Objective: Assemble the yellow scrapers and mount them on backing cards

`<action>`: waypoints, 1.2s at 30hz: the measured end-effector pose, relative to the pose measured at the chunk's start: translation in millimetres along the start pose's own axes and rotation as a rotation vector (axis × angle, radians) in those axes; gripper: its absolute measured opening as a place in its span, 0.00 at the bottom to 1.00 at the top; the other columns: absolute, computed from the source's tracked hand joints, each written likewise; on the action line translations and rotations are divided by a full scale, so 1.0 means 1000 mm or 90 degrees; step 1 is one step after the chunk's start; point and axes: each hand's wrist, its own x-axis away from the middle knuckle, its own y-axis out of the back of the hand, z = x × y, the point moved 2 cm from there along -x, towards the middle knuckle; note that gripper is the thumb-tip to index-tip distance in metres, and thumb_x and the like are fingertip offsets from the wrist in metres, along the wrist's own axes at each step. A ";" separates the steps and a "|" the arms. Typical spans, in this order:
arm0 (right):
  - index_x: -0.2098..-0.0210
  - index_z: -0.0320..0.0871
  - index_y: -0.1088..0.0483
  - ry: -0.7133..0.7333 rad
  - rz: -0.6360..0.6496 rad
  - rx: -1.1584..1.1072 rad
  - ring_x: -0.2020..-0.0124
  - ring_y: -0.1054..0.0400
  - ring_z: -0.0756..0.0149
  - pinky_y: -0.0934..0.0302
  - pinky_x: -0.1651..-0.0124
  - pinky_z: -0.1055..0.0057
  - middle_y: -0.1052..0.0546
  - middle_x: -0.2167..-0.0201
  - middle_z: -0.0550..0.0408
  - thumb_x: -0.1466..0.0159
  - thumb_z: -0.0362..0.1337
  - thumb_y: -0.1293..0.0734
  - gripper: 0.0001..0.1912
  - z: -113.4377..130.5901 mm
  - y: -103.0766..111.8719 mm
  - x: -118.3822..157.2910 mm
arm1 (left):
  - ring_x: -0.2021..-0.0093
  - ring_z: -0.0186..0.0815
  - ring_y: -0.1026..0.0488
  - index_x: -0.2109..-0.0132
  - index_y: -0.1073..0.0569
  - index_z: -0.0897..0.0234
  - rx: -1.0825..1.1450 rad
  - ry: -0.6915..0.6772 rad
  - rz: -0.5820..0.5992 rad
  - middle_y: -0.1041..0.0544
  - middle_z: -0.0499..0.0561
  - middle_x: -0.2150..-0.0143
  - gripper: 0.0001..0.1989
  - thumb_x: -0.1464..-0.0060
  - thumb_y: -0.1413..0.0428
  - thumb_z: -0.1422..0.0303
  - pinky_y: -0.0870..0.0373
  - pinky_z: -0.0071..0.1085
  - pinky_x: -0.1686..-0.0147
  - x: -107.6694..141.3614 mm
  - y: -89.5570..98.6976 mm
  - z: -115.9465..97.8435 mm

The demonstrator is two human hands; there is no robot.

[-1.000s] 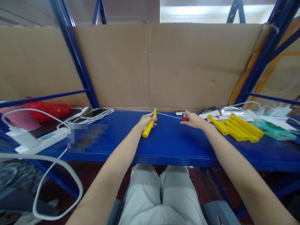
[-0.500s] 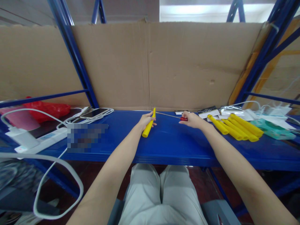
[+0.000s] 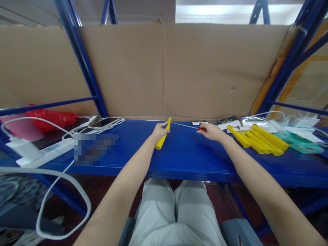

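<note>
My left hand [image 3: 161,130] is closed round a yellow plastic tube-like handle [image 3: 161,141], which tilts with its narrow flattened end up and away from me and its wide round end toward me. My right hand [image 3: 211,131] grips the red handle of a screwdriver [image 3: 185,125]. Its long thin metal shaft points left, and the tip meets or lies very close to the yellow handle's narrow end; actual contact I cannot make out. Several similar yellow handles [image 3: 258,143] lie side by side on the blue table [image 3: 192,160], right of my right forearm.
Cardboard [image 3: 123,71] walls off the back between blue posts. On the left are a power strip [image 3: 48,153], a phone [image 3: 102,123] with white cables, and a red bag [image 3: 53,119]. Small black-and-white cards [image 3: 228,121] and a green plastic packet [image 3: 299,141] lie right.
Both hands keep nearly the same place and hold. The fingers of my left hand show less beyond the yellow handle, and my right hand has turned slightly on the screwdriver.
</note>
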 end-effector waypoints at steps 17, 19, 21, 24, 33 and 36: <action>0.69 0.46 0.32 -0.005 -0.040 0.034 0.67 0.30 0.61 0.48 0.71 0.71 0.23 0.69 0.52 0.41 0.45 0.37 0.09 0.004 -0.001 -0.001 | 0.72 0.27 0.29 0.43 0.31 0.64 0.054 0.037 -0.003 0.25 0.54 0.50 0.34 0.61 0.41 0.82 0.34 0.22 0.72 0.000 0.003 0.001; 0.69 0.46 0.30 0.001 -0.037 0.028 0.67 0.30 0.61 0.48 0.70 0.71 0.22 0.70 0.52 0.39 0.46 0.39 0.11 0.005 0.000 0.000 | 0.72 0.27 0.29 0.43 0.31 0.63 0.055 0.039 -0.002 0.25 0.54 0.50 0.34 0.61 0.41 0.82 0.34 0.22 0.72 -0.002 0.003 0.002; 0.69 0.46 0.30 0.001 -0.037 0.016 0.67 0.29 0.61 0.47 0.70 0.71 0.22 0.70 0.52 0.39 0.46 0.40 0.12 0.005 0.000 0.000 | 0.71 0.27 0.28 0.43 0.30 0.62 0.056 0.042 -0.003 0.26 0.54 0.49 0.35 0.61 0.41 0.82 0.34 0.21 0.73 -0.003 0.003 0.004; 0.66 0.46 0.30 -0.001 -0.041 -0.014 0.67 0.29 0.61 0.46 0.69 0.71 0.22 0.68 0.52 0.41 0.45 0.37 0.11 0.004 -0.002 -0.001 | 0.71 0.27 0.28 0.43 0.30 0.62 0.063 0.041 -0.003 0.26 0.54 0.49 0.35 0.61 0.41 0.82 0.34 0.22 0.72 -0.004 0.003 0.005; 0.69 0.46 0.32 0.008 -0.040 0.005 0.68 0.30 0.61 0.47 0.70 0.71 0.23 0.71 0.53 0.41 0.44 0.37 0.08 0.004 0.000 -0.001 | 0.73 0.26 0.29 0.42 0.32 0.63 0.070 0.043 0.001 0.25 0.54 0.50 0.35 0.60 0.41 0.83 0.35 0.21 0.73 -0.001 0.004 0.002; 0.68 0.46 0.31 -0.003 -0.031 0.013 0.67 0.29 0.60 0.47 0.70 0.70 0.22 0.69 0.51 0.40 0.44 0.39 0.09 0.007 0.000 0.000 | 0.73 0.27 0.29 0.42 0.32 0.62 0.078 0.050 -0.001 0.25 0.54 0.49 0.35 0.60 0.41 0.83 0.35 0.22 0.73 -0.001 0.004 0.002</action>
